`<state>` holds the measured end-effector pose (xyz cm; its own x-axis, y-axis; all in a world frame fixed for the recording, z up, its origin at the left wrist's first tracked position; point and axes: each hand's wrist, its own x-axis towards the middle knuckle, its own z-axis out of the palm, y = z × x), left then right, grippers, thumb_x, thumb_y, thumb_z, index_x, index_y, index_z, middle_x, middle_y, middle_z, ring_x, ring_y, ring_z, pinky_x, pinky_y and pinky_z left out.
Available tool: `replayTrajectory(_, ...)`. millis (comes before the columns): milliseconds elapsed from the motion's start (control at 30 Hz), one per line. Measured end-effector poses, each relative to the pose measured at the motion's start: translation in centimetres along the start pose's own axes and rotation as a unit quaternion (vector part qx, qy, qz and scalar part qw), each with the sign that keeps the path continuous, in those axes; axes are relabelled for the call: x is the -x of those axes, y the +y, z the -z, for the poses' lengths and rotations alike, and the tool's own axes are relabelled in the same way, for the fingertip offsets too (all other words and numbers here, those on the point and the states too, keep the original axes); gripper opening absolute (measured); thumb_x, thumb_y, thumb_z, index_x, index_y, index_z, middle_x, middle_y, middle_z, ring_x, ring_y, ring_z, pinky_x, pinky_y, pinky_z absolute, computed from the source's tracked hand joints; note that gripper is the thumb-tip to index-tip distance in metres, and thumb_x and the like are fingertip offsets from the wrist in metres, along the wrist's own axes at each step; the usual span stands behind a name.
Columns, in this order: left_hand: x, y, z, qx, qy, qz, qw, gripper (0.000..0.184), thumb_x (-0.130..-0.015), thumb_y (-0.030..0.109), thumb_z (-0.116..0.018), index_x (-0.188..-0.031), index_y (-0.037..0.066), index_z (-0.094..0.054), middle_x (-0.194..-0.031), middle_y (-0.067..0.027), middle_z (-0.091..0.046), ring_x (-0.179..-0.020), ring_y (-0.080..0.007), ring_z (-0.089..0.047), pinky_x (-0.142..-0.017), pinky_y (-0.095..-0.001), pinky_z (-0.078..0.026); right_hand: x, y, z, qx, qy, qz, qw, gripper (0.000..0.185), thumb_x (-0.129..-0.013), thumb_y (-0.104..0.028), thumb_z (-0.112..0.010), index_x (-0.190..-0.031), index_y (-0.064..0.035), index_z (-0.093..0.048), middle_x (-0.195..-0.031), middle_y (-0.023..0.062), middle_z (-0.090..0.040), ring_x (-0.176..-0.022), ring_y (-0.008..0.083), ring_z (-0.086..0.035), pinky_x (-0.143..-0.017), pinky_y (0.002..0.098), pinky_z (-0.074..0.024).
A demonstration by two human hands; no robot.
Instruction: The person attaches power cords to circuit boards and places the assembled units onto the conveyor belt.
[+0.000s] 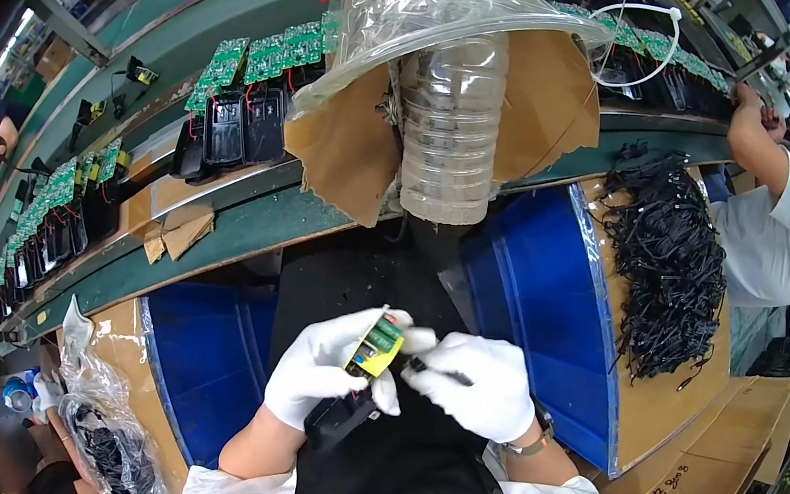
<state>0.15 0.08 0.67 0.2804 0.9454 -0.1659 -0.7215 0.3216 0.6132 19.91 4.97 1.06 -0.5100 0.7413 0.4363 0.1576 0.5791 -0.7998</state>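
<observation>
My left hand, in a white glove, is closed around a small circuit board with green components and yellow tape. A black plastic casing hangs just below the board, under that hand; how the two are joined is hidden by my fingers. My right hand, also gloved, pinches a small black part beside the board. Its exact kind is too small to tell. Both hands are close together in front of my black apron.
Boards wired to black casings line the green bench. A plastic bottle with cardboard and clear film hangs ahead. Blue bins flank me; black cables lie heaped at right. A co-worker stands beyond.
</observation>
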Motion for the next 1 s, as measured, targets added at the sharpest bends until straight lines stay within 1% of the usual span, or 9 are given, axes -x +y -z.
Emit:
replayTrajectory(33,-0.1,-0.1,-0.3,-0.048,0.010,-0.042,0.998,0.073,-0.069,0.008,-0.071,-0.131,-0.013,-0.039,-0.115,-0.0368,-0.056,-0.065,-0.0288,-0.066,-0.063,-0.0360,-0.056,0.1,-0.4,0.6,-0.034,-0.017,-0.101,0.994,0.009,-0.076,-0.008,-0.074,-0.078,-0.0038,-0.067,-0.064,0.0063,-0.060,-0.051,0.0165,-0.059,-0.045,0.0261,-0.0435)
replayTrajectory(100,0.1,0.0,-0.8,-0.071,0.044,-0.122,0.989,0.078,-0.066,0.006,-0.078,-0.132,-0.011,-0.039,-0.119,-0.0319,-0.054,-0.072,-0.0233,-0.063,-0.067,-0.0380,-0.056,0.2,-0.3,0.8,-0.105,0.027,-0.168,0.980,0.008,-0.079,-0.006,-0.072,-0.079,-0.0004,-0.066,-0.064,0.0072,-0.061,-0.050,0.0123,-0.058,-0.045,0.0244,-0.0416)
replayTrajectory(167,0.6,0.5,0.3,-0.167,0.043,-0.121,0.978,0.072,-0.064,0.006,-0.079,-0.127,-0.009,-0.049,-0.119,-0.0226,-0.055,-0.080,-0.0264,-0.064,-0.074,-0.0364,-0.054,0.3,-0.2,0.8,-0.163,0.055,-0.184,0.968,0.008,-0.080,-0.005,-0.071,-0.080,0.0017,-0.066,-0.063,0.0071,-0.061,-0.049,0.0097,-0.056,-0.045,0.0241,-0.0400)
replayTrajectory(200,0.5,0.1,-0.8,-0.158,0.088,-0.173,0.968,0.079,-0.064,0.009,-0.081,-0.131,-0.011,-0.043,-0.096,-0.0161,-0.056,-0.073,-0.0224,-0.063,-0.066,-0.0379,-0.057,0.4,-0.1,1.0,-0.178,0.050,-0.202,0.962,0.008,-0.081,-0.005,-0.070,-0.080,0.0021,-0.066,-0.063,0.0071,-0.061,-0.049,0.0093,-0.056,-0.045,0.0242,-0.0399)
replayTrajectory(233,0.7,0.1,-0.7,-0.159,0.088,-0.171,0.968,0.079,-0.064,0.009,-0.081,-0.131,-0.011,-0.043,-0.096,-0.0161,-0.056,-0.073,-0.0224,-0.063,-0.066,-0.0379,-0.057,0.5,-0.1,1.1,-0.195,0.045,-0.223,0.954,0.008,-0.081,-0.005,-0.070,-0.081,0.0025,-0.066,-0.062,0.0070,-0.060,-0.049,0.0089,-0.055,-0.044,0.0243,-0.0398)
replayTrajectory(367,1.1,0.4,-0.9,-0.174,0.117,-0.142,0.967,0.078,-0.066,0.016,-0.081,-0.129,-0.012,-0.044,-0.095,-0.0193,-0.060,-0.070,-0.0244,-0.065,-0.063,-0.0368,-0.056,0.1,-0.2,0.8,-0.110,0.042,-0.135,0.984,0.007,-0.079,-0.004,-0.072,-0.082,0.0000,-0.066,-0.063,0.0060,-0.059,-0.047,0.0102,-0.054,-0.043,0.0242,-0.0389)
replayTrajectory(467,1.8,1.0,-0.7,-0.187,0.075,-0.115,0.973,0.074,-0.079,0.036,-0.071,-0.127,-0.014,-0.045,-0.094,-0.0243,-0.062,-0.060,-0.0283,-0.065,-0.057,-0.0334,-0.055,-0.7,-1.1,0.2,-0.078,0.060,-0.082,0.992,0.008,-0.074,0.004,-0.070,-0.080,0.0007,-0.066,-0.061,0.0070,-0.061,-0.044,0.0103,-0.053,-0.041,0.0228,-0.0378)
replayTrajectory(567,2.0,1.1,-0.4,-0.122,0.068,-0.100,0.985,0.073,-0.081,0.038,-0.069,-0.124,-0.016,-0.045,-0.096,-0.0257,-0.062,-0.059,-0.0293,-0.064,-0.055,-0.0346,-0.054,-1.6,-1.9,0.1,0.046,0.054,-0.004,0.997,0.013,-0.072,0.000,-0.074,-0.082,-0.0027,-0.067,-0.059,0.0047,-0.059,-0.043,0.0119,-0.053,-0.040,0.0238,-0.0366)
replayTrajectory(1000,2.0,1.5,-0.4,-0.078,0.011,-0.077,0.994,0.070,-0.085,0.037,-0.064,-0.124,-0.018,-0.043,-0.101,-0.0311,-0.060,-0.060,-0.0323,-0.064,-0.052,-0.0380,-0.054,-2.1,-3.7,0.2,0.154,0.032,0.011,0.987,0.014,-0.071,-0.008,-0.078,-0.082,-0.0056,-0.069,-0.058,0.0018,-0.054,-0.044,0.0153,-0.052,-0.041,0.0279,-0.0373)
